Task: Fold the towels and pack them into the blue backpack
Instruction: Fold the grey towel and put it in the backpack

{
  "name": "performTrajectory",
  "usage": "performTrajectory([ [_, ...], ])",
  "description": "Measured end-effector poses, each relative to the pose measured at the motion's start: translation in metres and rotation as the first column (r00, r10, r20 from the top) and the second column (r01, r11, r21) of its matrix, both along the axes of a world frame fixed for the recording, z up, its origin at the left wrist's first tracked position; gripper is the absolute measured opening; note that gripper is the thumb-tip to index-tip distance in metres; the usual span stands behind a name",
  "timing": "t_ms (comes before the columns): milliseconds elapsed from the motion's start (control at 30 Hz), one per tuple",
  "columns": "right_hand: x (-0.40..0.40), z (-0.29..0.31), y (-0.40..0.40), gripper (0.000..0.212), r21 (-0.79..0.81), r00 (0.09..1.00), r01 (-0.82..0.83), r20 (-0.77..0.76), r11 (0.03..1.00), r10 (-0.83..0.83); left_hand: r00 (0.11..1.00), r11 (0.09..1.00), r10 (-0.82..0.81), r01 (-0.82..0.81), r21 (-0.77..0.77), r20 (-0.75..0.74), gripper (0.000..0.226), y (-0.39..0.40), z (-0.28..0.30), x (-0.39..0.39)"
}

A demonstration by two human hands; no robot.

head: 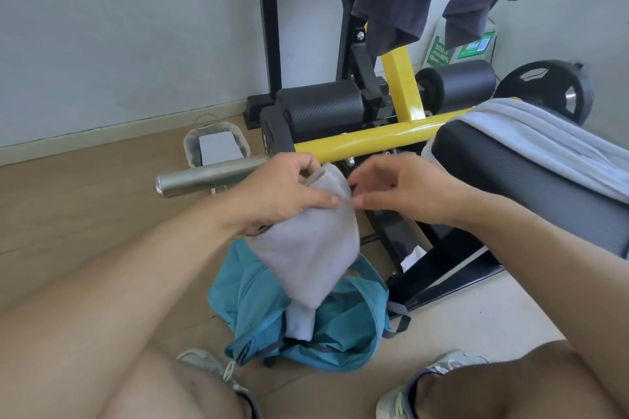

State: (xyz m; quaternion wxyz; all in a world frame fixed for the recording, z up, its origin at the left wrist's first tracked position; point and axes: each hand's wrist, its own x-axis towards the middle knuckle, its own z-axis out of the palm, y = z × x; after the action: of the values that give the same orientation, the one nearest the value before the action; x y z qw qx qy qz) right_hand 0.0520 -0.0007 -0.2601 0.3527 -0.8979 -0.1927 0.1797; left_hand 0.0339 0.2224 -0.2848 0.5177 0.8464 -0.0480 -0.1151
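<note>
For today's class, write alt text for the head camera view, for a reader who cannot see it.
A person's left hand grips a folded grey towel above an open blue backpack on the floor, while the right hand reaches for its edge. A white towel sticks out of the backpack, and another grey towel lies on a black bench.

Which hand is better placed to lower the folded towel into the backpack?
Left. The left hand already grips the folded towel, which hangs directly over the open blue backpack. The right hand only has fingertips near its top edge.
</note>
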Motion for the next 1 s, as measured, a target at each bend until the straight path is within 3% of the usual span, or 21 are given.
performTrajectory([
  [67,-0.008,0.010,0.012,0.030,0.168,0.997,-0.020,0.078,0.986,0.007,1.000,0.998,-0.022,0.022,-0.057,0.002,0.031,-0.008,0.001,-0.005],
  [167,-0.014,0.015,0.022,0.038,0.193,0.976,0.012,0.212,0.981,-0.053,0.999,0.991,-0.030,0.028,-0.131,-0.013,0.027,-0.013,0.006,-0.011],
  [367,-0.010,0.017,0.017,0.018,0.277,0.954,0.020,0.283,0.961,-0.101,0.980,0.907,-0.056,-0.031,-0.420,-0.192,0.003,-0.017,0.019,-0.017],
  [467,-0.008,0.019,0.015,0.016,0.309,0.954,0.021,0.277,0.951,-0.111,0.964,0.848,-0.055,-0.093,-0.522,-0.261,0.023,-0.020,0.023,-0.019],
  [567,-0.007,0.019,0.014,0.015,0.295,0.952,0.018,0.287,0.955,-0.106,0.968,0.851,0.015,-0.144,-0.506,-0.251,0.016,-0.024,0.022,-0.019],
  [833,-0.006,0.026,0.004,0.011,0.166,0.976,-0.065,0.217,0.984,0.028,0.974,0.885,0.041,-0.138,-0.444,-0.221,0.025,-0.026,0.024,-0.022],
  [1000,-0.004,0.019,0.001,0.008,0.281,0.985,-0.022,0.173,0.959,-0.028,0.999,0.968,0.043,-0.042,-0.246,-0.002,0.029,-0.021,0.023,-0.020],
])
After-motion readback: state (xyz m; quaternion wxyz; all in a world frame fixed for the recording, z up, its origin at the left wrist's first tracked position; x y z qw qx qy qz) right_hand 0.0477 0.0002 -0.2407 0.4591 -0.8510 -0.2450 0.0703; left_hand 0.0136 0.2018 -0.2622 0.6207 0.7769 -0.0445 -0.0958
